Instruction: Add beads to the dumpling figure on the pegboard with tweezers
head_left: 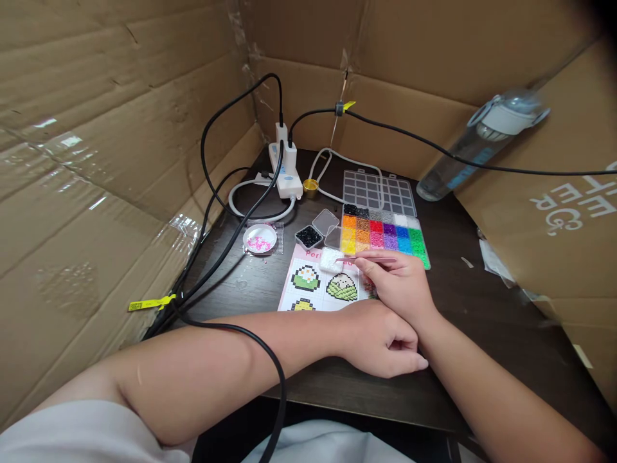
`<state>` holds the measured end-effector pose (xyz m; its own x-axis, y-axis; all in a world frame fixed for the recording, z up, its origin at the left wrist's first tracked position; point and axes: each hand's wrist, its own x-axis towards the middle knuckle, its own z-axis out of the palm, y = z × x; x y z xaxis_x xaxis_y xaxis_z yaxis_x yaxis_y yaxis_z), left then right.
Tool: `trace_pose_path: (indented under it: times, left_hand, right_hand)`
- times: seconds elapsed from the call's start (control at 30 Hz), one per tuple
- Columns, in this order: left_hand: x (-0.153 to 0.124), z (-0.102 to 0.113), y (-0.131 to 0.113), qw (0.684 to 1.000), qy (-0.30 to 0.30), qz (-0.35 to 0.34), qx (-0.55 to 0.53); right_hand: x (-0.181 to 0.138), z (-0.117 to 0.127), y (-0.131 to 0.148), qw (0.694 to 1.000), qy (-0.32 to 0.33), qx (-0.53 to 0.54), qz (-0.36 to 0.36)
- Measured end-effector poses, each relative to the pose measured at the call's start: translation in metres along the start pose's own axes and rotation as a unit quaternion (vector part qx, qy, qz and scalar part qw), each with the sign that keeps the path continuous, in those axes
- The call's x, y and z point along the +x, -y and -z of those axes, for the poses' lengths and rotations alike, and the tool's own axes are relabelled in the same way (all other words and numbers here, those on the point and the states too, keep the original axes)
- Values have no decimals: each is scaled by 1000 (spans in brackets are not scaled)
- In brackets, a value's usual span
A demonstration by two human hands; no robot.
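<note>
My right hand (402,283) grips a pair of pink tweezers (380,260) in a pinch. The tips of the tweezers reach over a small clear box of white beads (330,262). This box sits on the top edge of a printed pattern sheet (315,292) with pixel drawings. In front of it my left hand (378,341) rests on the table, fingers curled in a loose fist and nothing visible in it. Its knuckles lie close against my right wrist. Part of a pegboard with beads shows beneath my right hand, mostly hidden.
An open compartment case (383,235) of coloured beads lies behind my right hand. To the left are a box of black beads (308,237) and a white dish of pink beads (260,239). A power strip (288,179), black cables and a leaning bottle (482,145) stand inside cardboard walls.
</note>
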<state>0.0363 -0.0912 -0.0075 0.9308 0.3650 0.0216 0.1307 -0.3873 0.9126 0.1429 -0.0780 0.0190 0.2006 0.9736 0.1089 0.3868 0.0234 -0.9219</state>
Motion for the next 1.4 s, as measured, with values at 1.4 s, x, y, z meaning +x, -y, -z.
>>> trace_pose_path:
  times: [1.4]
  left_hand:
    - [1, 11, -8, 995, -9, -94, -5]
  right_hand:
    - [-17, 100, -66, 998, -15, 64, -23]
